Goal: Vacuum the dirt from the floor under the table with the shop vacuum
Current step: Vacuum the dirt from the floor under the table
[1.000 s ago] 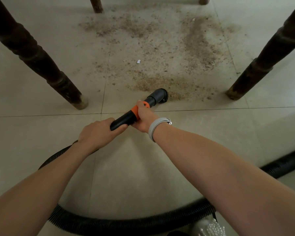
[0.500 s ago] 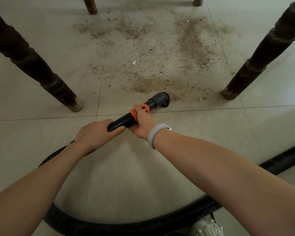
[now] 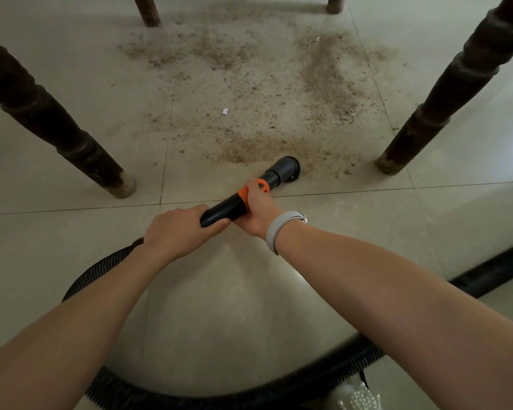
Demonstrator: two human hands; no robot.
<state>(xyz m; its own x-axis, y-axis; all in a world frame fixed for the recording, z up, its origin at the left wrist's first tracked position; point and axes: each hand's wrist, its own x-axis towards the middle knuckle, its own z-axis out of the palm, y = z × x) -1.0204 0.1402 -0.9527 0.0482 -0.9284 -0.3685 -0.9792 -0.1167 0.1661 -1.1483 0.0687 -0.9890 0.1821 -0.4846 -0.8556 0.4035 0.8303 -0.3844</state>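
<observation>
The ribbed hose point(image 3: 219, 400) loops wide behind the nozzle point(image 3: 282, 170); I reckon a long push could drag it taut or knock a table leg point(image 3: 444, 93). The dirt point(image 3: 267, 93), brown grit, spreads beyond the nozzle, barely touched. Left hand point(image 3: 178, 229) grips the wand point(image 3: 225, 210) behind the nozzle; right hand point(image 3: 258, 211) grips its orange collar point(image 3: 251, 190).

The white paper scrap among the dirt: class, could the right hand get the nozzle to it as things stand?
Probably yes. The right hand holds the vacuum nozzle short of the white paper scrap; only dirt-strewn floor lies between, and the table legs stand wide apart.
</observation>
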